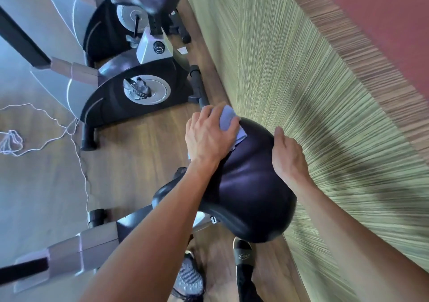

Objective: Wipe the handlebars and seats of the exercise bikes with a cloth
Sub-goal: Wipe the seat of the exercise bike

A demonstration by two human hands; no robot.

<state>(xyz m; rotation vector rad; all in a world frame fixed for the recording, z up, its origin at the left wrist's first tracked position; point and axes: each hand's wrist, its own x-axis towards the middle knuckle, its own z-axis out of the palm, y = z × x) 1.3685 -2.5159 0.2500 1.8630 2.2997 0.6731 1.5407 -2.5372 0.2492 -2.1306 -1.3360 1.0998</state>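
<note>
Directly below the camera sits a black bike seat (250,185), wide and rounded, its smooth padded cover glossy with soft creases near the middle. A pale blue cloth (228,121), soft and folded into a small pad, lies on the seat's far edge. The floor (130,162) is brown wood-grain plank, and along the right runs a wall (313,92) covered in fine greenish ribbed strips, with a red surface beyond it.

Beyond the seat stands a second exercise bike (134,92), its black housing rounded around a silver disc and pedal crank; a third bike (139,11) with another dark seat is partly cut off at the top edge. A thin white cord (58,130) trails loosely across the floor at the left. Two feet in shoes show under the near seat, one grey knit, one black.

The left hand (209,137) presses down on the cloth with fingers curled over it, holding it against the seat's far left edge. The right hand (287,155) grips the seat's right rim, thumb on top and fingers wrapped out of sight over the side.
</note>
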